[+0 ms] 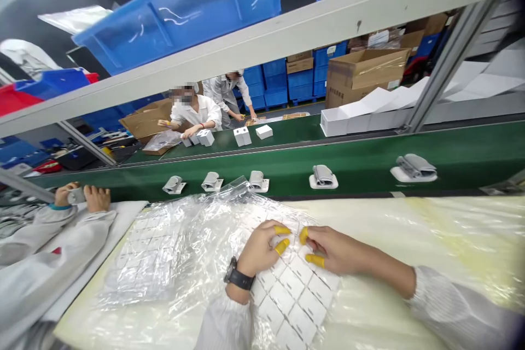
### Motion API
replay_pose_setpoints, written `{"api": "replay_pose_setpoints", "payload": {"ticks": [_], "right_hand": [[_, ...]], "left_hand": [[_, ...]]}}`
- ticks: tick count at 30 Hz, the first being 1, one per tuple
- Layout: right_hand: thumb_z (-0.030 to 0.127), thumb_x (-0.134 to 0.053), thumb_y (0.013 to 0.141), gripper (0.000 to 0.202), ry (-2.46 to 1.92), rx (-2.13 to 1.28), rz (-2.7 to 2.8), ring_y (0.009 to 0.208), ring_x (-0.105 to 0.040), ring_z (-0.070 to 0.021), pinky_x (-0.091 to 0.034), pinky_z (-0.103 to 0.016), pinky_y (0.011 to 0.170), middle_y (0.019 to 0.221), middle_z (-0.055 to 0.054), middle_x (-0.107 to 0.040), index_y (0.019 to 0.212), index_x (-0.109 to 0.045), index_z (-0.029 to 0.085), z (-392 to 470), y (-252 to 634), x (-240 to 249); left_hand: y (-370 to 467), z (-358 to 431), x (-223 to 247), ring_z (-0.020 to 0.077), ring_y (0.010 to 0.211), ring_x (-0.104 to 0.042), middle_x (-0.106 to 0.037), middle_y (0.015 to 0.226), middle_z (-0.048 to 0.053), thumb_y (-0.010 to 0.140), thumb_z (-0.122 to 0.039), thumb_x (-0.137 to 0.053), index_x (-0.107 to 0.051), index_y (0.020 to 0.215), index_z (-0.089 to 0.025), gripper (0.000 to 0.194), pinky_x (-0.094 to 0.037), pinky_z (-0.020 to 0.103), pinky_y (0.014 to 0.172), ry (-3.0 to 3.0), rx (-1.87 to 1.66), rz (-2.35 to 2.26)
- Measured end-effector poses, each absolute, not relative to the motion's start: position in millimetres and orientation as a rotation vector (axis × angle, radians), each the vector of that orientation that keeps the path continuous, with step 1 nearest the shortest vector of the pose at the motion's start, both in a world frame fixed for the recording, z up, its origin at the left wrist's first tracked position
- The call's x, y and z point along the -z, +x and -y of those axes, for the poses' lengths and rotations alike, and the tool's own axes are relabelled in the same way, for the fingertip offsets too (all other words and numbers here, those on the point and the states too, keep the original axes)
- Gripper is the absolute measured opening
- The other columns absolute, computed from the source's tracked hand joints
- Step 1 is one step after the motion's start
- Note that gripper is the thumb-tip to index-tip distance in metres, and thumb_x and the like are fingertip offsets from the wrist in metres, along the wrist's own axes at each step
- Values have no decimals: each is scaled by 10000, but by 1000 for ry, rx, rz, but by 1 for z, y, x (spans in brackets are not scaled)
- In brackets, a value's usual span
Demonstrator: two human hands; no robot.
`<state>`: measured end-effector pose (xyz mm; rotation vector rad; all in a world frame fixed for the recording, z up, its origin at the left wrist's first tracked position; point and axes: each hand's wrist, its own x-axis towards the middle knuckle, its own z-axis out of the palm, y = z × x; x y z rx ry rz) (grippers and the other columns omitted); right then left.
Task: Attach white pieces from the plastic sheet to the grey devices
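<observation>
My left hand, with a black watch on its wrist, rests over a sheet of white square pieces in clear plastic. Yellow covers sit on its thumb and finger, which are apart. Opposite it, my right hand lies on the upper right of the same sheet, its yellow-covered thumb and finger also apart. Neither hand shows anything held. Left of them, crumpled clear plastic lies beside a second wrapped sheet of white pieces.
Several folded grey pieces on white cards lie along the green conveyor. At the left, a co-worker's hands hold a grey piece. White boxes stand near people behind the conveyor. Blue bins sit on the shelf rail above.
</observation>
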<state>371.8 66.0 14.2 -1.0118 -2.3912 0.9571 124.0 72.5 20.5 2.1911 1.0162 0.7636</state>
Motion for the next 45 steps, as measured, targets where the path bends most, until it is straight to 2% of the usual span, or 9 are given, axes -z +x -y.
{"api": "replay_pose_setpoints", "payload": {"ticks": [6, 20, 24, 28, 32, 35, 38, 41, 45], "right_hand": [[266, -617, 838, 141, -1080, -941, 2433, 668, -489, -151, -362, -256, 601, 777, -2, -540, 865, -491, 208, -65, 371, -13], [318, -685, 818, 227, -1057, -986, 2461, 650, -466, -126, -339, -244, 574, 750, 16, -545, 865, -500, 194, -67, 376, -20], [320, -702, 798, 206, -942, -1211, 2377, 592, -429, -102, -336, -234, 545, 681, 38, -509, 792, -549, 181, -74, 387, -29], [367, -726, 789, 225, -886, -1405, 2120, 582, -417, -98, -387, -247, 575, 648, 42, -489, 797, -629, 164, -77, 395, -45], [412, -801, 721, 316, -806, -1597, 1856, 607, -457, -97, -431, -258, 614, 684, 24, -546, 765, -613, 161, -78, 391, -50], [480, -827, 674, 411, -808, -1721, 1620, 535, -445, -81, -400, -237, 527, 640, 36, -538, 736, -568, 168, -89, 393, -41], [516, -821, 669, 441, -883, -1631, 1464, 460, -374, -62, -335, -226, 465, 583, 63, -481, 733, -544, 178, -101, 398, -30], [463, -841, 662, 389, -979, -1338, 1566, 526, -393, -80, -334, -231, 501, 624, 39, -501, 743, -596, 171, -98, 398, -29], [430, -758, 774, 278, -976, -1116, 1728, 570, -401, -100, -329, -239, 520, 649, 18, -511, 783, -648, 175, -82, 389, -34]], "left_hand": [[124, -72, -18, 199, 1051, -628, -678, 1125, 61, 885, -200, -608, -689, 1122, -240, 255, -508, 357, 967, 2201, -783, -1010], [126, -73, -21, 204, 1070, -627, -679, 1139, 56, 913, -251, -581, -697, 1114, -246, 232, -513, 362, 979, 2203, -742, -1038], [126, -74, -20, 207, 1061, -632, -684, 1128, 61, 915, -274, -584, -702, 1103, -241, 225, -520, 369, 974, 2195, -744, -1055], [126, -70, -27, 204, 1075, -635, -678, 1151, 71, 925, -295, -597, -695, 1129, -239, 233, -522, 366, 972, 2202, -810, -986], [128, -62, -38, 231, 1123, -623, -661, 1213, 85, 892, -343, -664, -667, 1183, -243, 308, -523, 394, 982, 2231, -931, -952], [130, -60, -39, 253, 1153, -614, -645, 1269, 92, 882, -391, -673, -616, 1281, -252, 426, -516, 412, 1003, 2272, -829, -1010], [133, -60, -36, 256, 1167, -609, -639, 1290, 85, 901, -422, -638, -585, 1319, -251, 454, -507, 416, 1021, 2303, -712, -1091], [140, -61, -36, 242, 1182, -592, -631, 1290, 73, 915, -396, -629, -576, 1318, -262, 428, -496, 397, 1024, 2322, -815, -1105], [156, -69, -42, 220, 1037, -614, -681, 1105, 48, 927, -312, -627, -675, 1151, -275, 232, -496, 376, 914, 2475, -999, -1079]]}}
